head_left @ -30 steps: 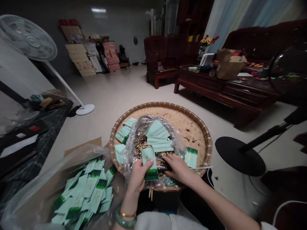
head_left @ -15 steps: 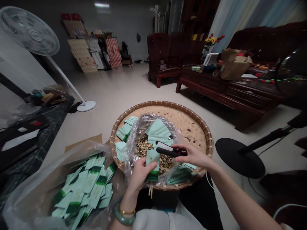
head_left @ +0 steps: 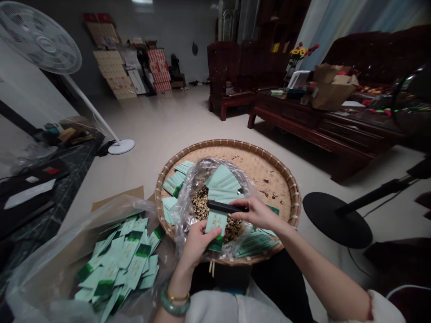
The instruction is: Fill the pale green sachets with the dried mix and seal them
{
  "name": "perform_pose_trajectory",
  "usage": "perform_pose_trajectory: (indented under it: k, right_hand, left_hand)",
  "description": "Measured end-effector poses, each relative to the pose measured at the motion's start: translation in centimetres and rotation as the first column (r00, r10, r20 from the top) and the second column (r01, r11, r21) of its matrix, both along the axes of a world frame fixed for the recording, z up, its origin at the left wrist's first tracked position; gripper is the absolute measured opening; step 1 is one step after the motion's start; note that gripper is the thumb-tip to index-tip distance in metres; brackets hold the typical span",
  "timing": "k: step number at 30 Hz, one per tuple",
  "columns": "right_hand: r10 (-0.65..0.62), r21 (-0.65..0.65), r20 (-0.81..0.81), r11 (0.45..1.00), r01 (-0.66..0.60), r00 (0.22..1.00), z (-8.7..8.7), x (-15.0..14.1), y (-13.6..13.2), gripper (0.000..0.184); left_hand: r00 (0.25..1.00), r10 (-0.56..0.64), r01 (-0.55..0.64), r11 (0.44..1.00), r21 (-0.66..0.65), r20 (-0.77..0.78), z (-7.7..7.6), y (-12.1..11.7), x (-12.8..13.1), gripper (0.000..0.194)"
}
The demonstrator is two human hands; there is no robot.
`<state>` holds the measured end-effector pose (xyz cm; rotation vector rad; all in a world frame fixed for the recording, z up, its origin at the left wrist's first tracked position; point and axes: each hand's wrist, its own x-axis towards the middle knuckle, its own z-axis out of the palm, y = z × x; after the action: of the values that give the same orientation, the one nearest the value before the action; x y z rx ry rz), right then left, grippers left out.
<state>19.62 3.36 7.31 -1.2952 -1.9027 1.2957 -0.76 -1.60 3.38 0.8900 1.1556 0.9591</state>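
The right hand [head_left: 256, 213] is coming in lower and closer than a moment ago, and the black hand-held clamp [head_left: 226, 207] is now lying level, its 2 arms pressed shut where they were parted earlier. Its tip is pointing left, just above the top edge of the mint-green sachet [head_left: 216, 229]; I can't tell whether they're touching. The right fingers [head_left: 251, 207] are wrapping the clamp's far end. The left hand [head_left: 198, 244] is pinching the sachet, its fingers [head_left: 215, 232] pressing across the lower face. The sachet's long axis is running nearly upright, green end down, over the clear plastic bag [head_left: 198, 186] of dried mix sitting in the woven bamboo tray [head_left: 235, 143]. Open tray surface is stretching away to the upper right, and a heap of sachets [head_left: 117, 260] is lying beyond the tray's near-left rim.
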Motion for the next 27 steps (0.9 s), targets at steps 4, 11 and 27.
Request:
perform_pose_trajectory:
  k: [4, 11, 27]
  right_hand:
    - [-0.013, -0.063, -0.058, 0.998, 0.009, 0.998, -0.9, 0.3, 0.4, 0.036]
    - [-0.058, -0.329, -0.224, 0.944, -0.019, 0.973, -1.3, 1.4, 0.6, 0.049]
    - [-0.107, -0.100, -0.122, 0.990, 0.095, 0.987, -1.9, 0.6, -0.4, 0.040]
  left_hand:
    - [1.000, -0.012, 0.012, 1.000, -0.024, 0.012, -0.1, -0.1, -0.1, 0.037]
    - [1.000, -0.013, 0.013, 0.999, -0.040, -0.001, -0.6, -0.1, -0.4, 0.039]
    - [0.999, -0.005, 0.005, 1.000, -0.003, -0.042, -0.2, 0.0, -0.3, 0.036]
